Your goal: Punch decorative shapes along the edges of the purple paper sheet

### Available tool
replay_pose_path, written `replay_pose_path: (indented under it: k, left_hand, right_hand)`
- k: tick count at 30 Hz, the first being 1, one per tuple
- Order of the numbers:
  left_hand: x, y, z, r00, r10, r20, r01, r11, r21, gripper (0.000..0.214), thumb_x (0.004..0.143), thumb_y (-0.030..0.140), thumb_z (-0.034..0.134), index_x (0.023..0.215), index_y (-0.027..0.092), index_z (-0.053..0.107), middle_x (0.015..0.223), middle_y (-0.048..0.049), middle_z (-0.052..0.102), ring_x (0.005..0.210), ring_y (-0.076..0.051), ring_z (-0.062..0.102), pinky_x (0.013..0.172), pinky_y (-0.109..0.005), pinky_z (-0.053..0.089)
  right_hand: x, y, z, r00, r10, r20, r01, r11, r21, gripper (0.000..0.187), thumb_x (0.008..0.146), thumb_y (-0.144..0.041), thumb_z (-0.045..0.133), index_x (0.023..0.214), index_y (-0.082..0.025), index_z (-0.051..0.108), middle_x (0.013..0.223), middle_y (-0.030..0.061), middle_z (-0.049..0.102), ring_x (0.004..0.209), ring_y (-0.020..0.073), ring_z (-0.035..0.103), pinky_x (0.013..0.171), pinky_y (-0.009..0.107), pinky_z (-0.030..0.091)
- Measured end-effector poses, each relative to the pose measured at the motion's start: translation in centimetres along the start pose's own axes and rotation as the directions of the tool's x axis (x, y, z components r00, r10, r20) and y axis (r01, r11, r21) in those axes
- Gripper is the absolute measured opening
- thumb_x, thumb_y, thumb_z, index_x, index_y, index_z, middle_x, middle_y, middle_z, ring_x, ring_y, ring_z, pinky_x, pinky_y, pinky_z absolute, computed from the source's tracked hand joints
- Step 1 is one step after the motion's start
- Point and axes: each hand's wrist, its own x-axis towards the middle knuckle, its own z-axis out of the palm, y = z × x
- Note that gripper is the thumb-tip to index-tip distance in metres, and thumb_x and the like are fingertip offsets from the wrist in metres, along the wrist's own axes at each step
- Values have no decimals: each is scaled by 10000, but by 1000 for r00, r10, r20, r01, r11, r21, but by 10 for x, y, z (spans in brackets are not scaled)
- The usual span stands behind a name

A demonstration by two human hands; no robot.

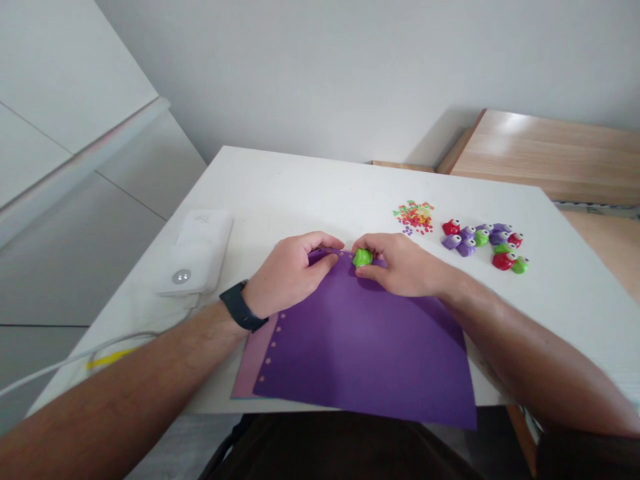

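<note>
A dark purple paper sheet (365, 347) lies on the white table (300, 187), with a row of small punched holes along its left edge. My left hand (290, 273) pinches the sheet's far edge, fingers curled on it. My right hand (400, 267) grips a small green paper punch (363, 257) seated on that same far edge, right beside my left fingertips. A lighter pink sheet (250, 373) peeks out beneath the purple one.
Several red, purple and green punches (483, 242) sit in a cluster at the right. A pile of coloured paper bits (415, 217) lies beside them. A white device with a cable (197, 257) rests at the left. A wooden surface (550, 153) stands behind.
</note>
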Motion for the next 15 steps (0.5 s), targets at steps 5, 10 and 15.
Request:
replay_pose_path:
  k: [5,10,15]
  left_hand:
    - [0,1,0,1000,4,-9,-4,1000,3,227,937,297,604,1116,244,734,1130,-3,763,1026,-191,705,980,-339,534]
    - [0,2,0,1000,7,-11,-7,1000,10,238,932,304,600,1115,237,736,1135,-18,763,1032,-207,705,989,-356,540]
    - [-1,3,-1,1000,11,3,-11,1000,3,255,936,318,591,1129,228,731,1147,-28,762,1033,-211,711,1001,-367,549]
  right_hand:
    - [0,0,1,1000,2,-10,-2,1000,-5,227,868,-281,683,1078,-202,709,965,31,734,845,168,634,784,286,444]
    - [0,1,1,1000,13,-8,-13,1000,-22,206,871,-274,681,1062,-201,711,956,31,735,841,168,633,774,284,438]
    - [0,-1,2,1000,16,-14,-16,1000,-25,225,880,-274,675,1090,-202,712,972,39,737,855,175,639,785,289,444]
